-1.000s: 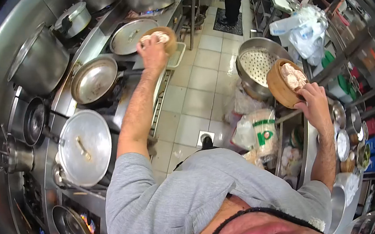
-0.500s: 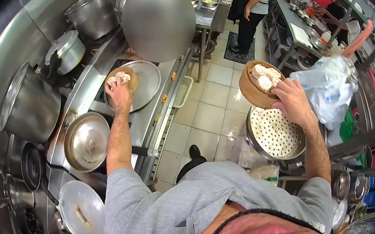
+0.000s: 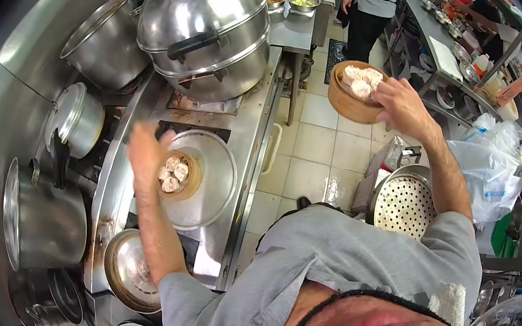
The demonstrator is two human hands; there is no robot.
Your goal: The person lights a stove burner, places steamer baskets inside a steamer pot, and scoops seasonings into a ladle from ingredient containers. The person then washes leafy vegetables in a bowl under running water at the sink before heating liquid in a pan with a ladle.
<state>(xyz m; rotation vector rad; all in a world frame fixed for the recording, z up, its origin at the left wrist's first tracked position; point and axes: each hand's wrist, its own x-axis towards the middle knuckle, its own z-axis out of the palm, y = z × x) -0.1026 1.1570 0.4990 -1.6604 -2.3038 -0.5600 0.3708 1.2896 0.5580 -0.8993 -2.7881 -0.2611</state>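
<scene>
Two steamers (image 3: 347,104) of dumplings (image 3: 173,174): one on lid (image 3: 219,195), one in right hand (image 3: 403,108).

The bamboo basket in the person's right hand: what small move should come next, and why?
Perhaps the right hand should swing the bamboo basket over the bare part of the round metal lid: one hand alone holds it above the floor, while a second basket sits on that lid, and the left hand looks free to help.
</scene>
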